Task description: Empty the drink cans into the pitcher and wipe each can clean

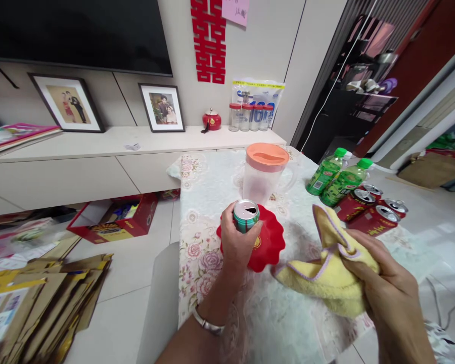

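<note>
My left hand is wrapped round a green can with an opened top, held upright over the left part of a red scalloped plate. To the right, my right hand grips a yellow cloth with a purple edge, and the cloth hangs loosely above the table. Just behind the plate stands a clear pitcher with an orange lid. Whether the can touches the plate is hidden by my left hand.
On the flowered tablecloth, green-capped bottles and several red cans stand at the right. Behind is a white cabinet with framed photos, a red pot and jars. Flattened cardboard lies at the lower left.
</note>
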The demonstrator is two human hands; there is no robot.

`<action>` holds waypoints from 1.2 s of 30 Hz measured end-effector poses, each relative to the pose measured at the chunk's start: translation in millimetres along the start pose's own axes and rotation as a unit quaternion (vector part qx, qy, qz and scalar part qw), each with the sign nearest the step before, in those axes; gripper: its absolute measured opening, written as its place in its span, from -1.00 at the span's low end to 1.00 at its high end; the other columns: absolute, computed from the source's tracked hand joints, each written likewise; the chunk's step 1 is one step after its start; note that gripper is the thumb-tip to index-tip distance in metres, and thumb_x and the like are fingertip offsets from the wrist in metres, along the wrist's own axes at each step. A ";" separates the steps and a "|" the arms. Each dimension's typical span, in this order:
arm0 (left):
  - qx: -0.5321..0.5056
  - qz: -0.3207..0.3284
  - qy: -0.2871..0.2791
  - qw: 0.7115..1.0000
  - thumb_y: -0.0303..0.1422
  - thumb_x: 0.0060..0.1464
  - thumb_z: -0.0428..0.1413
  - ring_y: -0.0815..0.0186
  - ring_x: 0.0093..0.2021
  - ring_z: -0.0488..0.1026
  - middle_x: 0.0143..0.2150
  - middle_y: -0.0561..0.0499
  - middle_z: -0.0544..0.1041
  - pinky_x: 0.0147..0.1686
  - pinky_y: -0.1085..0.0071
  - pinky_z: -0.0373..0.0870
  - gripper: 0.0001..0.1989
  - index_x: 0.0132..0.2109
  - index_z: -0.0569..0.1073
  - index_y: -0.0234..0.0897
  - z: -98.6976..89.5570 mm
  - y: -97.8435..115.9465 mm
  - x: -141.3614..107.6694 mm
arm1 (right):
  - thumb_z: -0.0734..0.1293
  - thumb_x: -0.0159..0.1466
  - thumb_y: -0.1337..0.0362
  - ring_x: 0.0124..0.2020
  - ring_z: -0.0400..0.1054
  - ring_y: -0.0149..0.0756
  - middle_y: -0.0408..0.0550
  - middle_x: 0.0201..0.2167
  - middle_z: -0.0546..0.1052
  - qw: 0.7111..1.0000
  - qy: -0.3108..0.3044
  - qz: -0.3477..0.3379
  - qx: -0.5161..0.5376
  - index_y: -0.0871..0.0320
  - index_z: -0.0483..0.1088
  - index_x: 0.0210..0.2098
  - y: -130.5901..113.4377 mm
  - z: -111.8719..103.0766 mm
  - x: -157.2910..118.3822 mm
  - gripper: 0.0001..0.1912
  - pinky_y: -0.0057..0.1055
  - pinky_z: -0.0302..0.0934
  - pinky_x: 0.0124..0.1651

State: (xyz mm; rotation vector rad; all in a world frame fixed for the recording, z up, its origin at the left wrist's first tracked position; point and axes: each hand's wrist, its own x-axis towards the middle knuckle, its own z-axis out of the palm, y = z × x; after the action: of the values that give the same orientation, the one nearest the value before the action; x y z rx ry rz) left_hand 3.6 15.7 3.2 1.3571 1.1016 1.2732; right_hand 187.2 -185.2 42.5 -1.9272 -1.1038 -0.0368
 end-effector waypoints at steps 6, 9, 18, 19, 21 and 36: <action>0.021 0.024 0.025 0.999 -0.35 -0.10 0.40 0.05 0.17 0.59 0.12 -0.08 0.62 0.16 0.14 0.57 -0.31 0.22 0.42 -0.12 -0.2 -1.3 -0.2 | 0.22 0.37 0.31 0.22 0.38 -0.06 0.00 0.20 0.44 0.990 -0.100 -0.076 -0.068 -0.09 0.53 0.17 -20.6 15.4 4.0 -0.55 -0.05 0.32 0.20; 0.033 0.025 0.027 0.999 -0.34 -0.08 0.40 0.06 0.18 0.59 0.13 -0.07 0.62 0.17 0.15 0.56 -0.30 0.23 0.41 -0.10 -0.7 -2.5 -0.3 | 0.19 0.34 0.41 0.21 0.34 -0.09 0.02 0.18 0.46 0.976 -0.154 -0.112 -0.108 -0.04 0.50 0.22 -40.3 25.8 12.6 -0.47 -0.09 0.29 0.22; 0.011 -0.002 0.031 0.999 -0.33 -0.09 0.38 0.01 0.25 0.53 0.20 -0.14 0.57 0.25 0.06 0.49 -0.29 0.23 0.38 -0.15 0.0 -2.5 0.3 | 0.23 0.22 0.52 0.01 0.40 -0.08 0.08 -0.06 0.60 0.862 -0.413 -0.104 -0.275 0.15 0.57 -0.10 -105.0 76.4 57.7 -0.63 -0.22 0.24 0.03; 0.010 -0.005 0.034 0.999 -0.33 -0.10 0.38 0.00 0.26 0.52 0.20 -0.14 0.57 0.25 0.05 0.48 -0.28 0.23 0.38 -0.14 0.3 -2.7 0.3 | 0.24 0.22 0.51 0.01 0.42 -0.03 0.12 -0.09 0.61 0.857 -0.420 -0.102 -0.282 0.18 0.58 -0.15 -107.3 85.0 58.1 -0.67 -0.21 0.24 0.00; 0.006 -0.008 0.039 0.999 -0.34 -0.13 0.39 -0.01 0.26 0.52 0.19 -0.13 0.57 0.26 0.03 0.47 -0.27 0.22 0.40 -0.14 0.6 -3.2 0.3 | 0.26 0.23 0.49 0.02 0.45 0.06 0.20 -0.14 0.63 0.851 -0.427 -0.097 -0.289 0.22 0.59 -0.22 -109.4 99.3 58.2 -0.74 -0.16 0.24 -0.02; -0.042 0.002 0.011 0.999 -0.31 -0.13 0.39 0.03 0.22 0.55 0.18 -0.12 0.57 0.26 0.06 0.47 -0.28 0.21 0.39 -0.15 1.0 0.2 0.4 | 0.56 0.00 0.08 -0.31 0.51 -0.15 -0.05 -0.20 0.68 0.976 -0.010 0.124 0.180 0.04 0.66 -0.04 -44.4 22.4 65.9 -0.48 -0.27 0.36 -0.29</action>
State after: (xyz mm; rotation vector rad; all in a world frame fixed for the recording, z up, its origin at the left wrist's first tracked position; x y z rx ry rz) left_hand 4.6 16.1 3.4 1.2866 1.0493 1.3248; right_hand 187.2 -115.4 86.6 -1.7219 -0.8087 0.3018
